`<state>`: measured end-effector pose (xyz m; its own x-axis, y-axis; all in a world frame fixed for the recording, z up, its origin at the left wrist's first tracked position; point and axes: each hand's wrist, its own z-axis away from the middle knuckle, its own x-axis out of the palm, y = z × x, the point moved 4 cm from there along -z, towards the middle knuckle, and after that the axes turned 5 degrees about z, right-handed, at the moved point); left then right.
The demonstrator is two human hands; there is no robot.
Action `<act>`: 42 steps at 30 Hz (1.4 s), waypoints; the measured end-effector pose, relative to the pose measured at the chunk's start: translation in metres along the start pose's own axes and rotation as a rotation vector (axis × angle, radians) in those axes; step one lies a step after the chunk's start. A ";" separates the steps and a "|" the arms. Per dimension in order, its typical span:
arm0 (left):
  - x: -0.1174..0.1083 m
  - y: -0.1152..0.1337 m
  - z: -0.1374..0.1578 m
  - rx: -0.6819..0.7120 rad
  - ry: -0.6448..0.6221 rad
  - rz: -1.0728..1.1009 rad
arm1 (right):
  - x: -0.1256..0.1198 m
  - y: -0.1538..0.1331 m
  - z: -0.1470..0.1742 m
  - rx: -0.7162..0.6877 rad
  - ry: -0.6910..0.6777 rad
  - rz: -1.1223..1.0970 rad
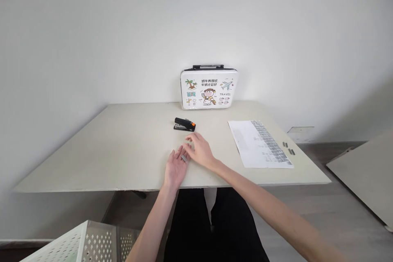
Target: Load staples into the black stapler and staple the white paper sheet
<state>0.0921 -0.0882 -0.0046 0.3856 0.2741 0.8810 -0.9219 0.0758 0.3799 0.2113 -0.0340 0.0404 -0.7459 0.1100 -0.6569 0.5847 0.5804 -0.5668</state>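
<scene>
My left hand (pixel 176 168) rests palm up over the front part of the table, its fingers nearly straight. A small grey strip of staples (pixel 184 158) lies across those fingers. Just above and to the right, my right hand (pixel 199 149) hovers with its fingers loosely bent and apart, the thumb side facing the strip. I see nothing between the right fingers. Beyond both hands stands a black stapler (pixel 184 125) with an orange patch at its right end, near the right fingertips.
A white case (pixel 209 89) with cartoon prints stands against the wall at the table's (pixel 101 147) back. To the right lies a printed sheet of paper (pixel 248 143), with small grey staple strips (pixel 291 152) beside it. A white perforated basket (pixel 98 243) is below left.
</scene>
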 end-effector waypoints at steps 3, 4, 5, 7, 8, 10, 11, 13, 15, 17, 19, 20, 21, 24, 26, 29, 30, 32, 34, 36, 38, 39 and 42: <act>0.000 0.001 0.001 -0.004 -0.011 -0.055 | 0.005 -0.016 0.031 -0.016 -0.134 0.107; 0.000 0.002 0.001 -0.005 -0.014 -0.079 | 0.007 -0.018 0.037 -0.007 -0.159 0.126; 0.001 0.003 0.002 -0.008 -0.016 -0.103 | 0.009 -0.019 0.041 -0.002 -0.172 0.135; 0.004 0.004 0.002 -0.019 -0.024 -0.140 | 0.011 -0.021 0.045 0.003 -0.171 0.132; 0.005 0.004 0.002 -0.027 -0.029 -0.151 | 0.009 -0.020 0.047 0.002 -0.165 0.126; 0.008 0.004 0.002 -0.041 -0.034 -0.159 | 0.001 -0.015 0.050 -0.001 -0.152 0.108; 0.010 0.004 0.002 -0.044 -0.033 -0.154 | -0.007 -0.009 0.053 0.007 -0.139 0.095; 0.014 0.004 0.002 -0.038 -0.024 -0.134 | -0.033 0.013 0.062 0.050 -0.096 0.062; 0.017 0.004 0.003 -0.025 -0.015 -0.118 | -0.072 0.047 0.075 0.139 -0.015 0.046; 0.020 0.004 0.005 -0.019 -0.009 -0.116 | -0.121 0.091 0.093 0.270 0.097 0.101; 0.023 0.004 0.006 -0.016 -0.001 -0.116 | -0.175 0.136 0.116 0.400 0.225 0.215; 0.024 0.004 0.006 -0.013 0.004 -0.117 | -0.199 0.158 0.128 0.453 0.270 0.273; 0.024 0.004 0.006 -0.011 0.009 -0.118 | -0.222 0.177 0.141 0.506 0.313 0.337; 0.025 0.004 0.006 -0.005 0.013 -0.137 | -0.271 0.226 0.175 0.662 0.385 0.484; 0.025 0.004 0.006 0.002 0.014 -0.148 | -0.284 0.249 0.192 0.758 0.380 0.528; 0.024 0.005 0.006 0.012 0.021 -0.158 | -0.286 0.268 0.205 0.826 0.379 0.539; 0.024 0.005 0.006 0.013 0.027 -0.161 | -0.284 0.271 0.206 0.834 0.384 0.538; 0.024 0.005 0.007 0.010 0.040 -0.163 | -0.280 0.275 0.207 0.841 0.396 0.530; 0.024 0.005 0.008 0.007 0.053 -0.159 | -0.276 0.276 0.207 0.835 0.411 0.511; 0.025 0.005 0.009 0.005 0.064 -0.151 | -0.273 0.275 0.209 0.822 0.434 0.485; 0.025 0.005 0.009 0.002 0.074 -0.141 | -0.272 0.273 0.213 0.807 0.464 0.455; 0.025 0.005 0.009 -0.002 0.079 -0.136 | -0.271 0.271 0.216 0.801 0.482 0.439; 0.024 0.005 0.007 -0.016 0.093 -0.117 | -0.269 0.262 0.225 0.793 0.548 0.405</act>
<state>0.0968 -0.0881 0.0202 0.4863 0.3501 0.8006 -0.8715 0.1280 0.4734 0.6374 -0.0924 -0.0430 -0.3743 0.6439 -0.6673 0.7167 -0.2557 -0.6488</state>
